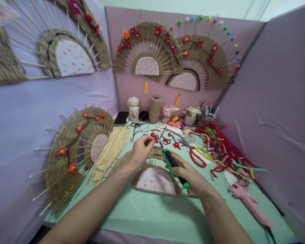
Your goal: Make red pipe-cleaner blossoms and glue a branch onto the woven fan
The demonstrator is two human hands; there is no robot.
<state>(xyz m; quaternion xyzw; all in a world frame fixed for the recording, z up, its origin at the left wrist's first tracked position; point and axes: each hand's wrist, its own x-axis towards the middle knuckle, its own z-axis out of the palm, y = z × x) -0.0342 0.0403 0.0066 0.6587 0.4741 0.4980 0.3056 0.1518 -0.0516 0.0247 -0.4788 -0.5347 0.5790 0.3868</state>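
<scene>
Green-and-black-handled pliers [170, 162] are gripped in my right hand [186, 171], their metal jaws pointing up and left. My left hand [143, 149] is closed in a pinch close to the jaw tips. Red fuzzy flowers [154, 136] show right beside its fingertips; I cannot tell whether one is pinched. Beneath both hands lies a half-round twine-woven fan [156, 179] with a white, red-dotted centre, partly covered by my arms. More red fuzzy flowers [176, 145] lie just beyond the pliers.
Thin wooden sticks [112, 149] lie to the left, beside a finished fan [63, 152]. Scissors [198, 157] and a heap of coloured pipe cleaners [218, 142] lie right. A pink glue gun [250, 203] rests at the right edge. Twine [155, 110] and a jar [134, 109] stand behind.
</scene>
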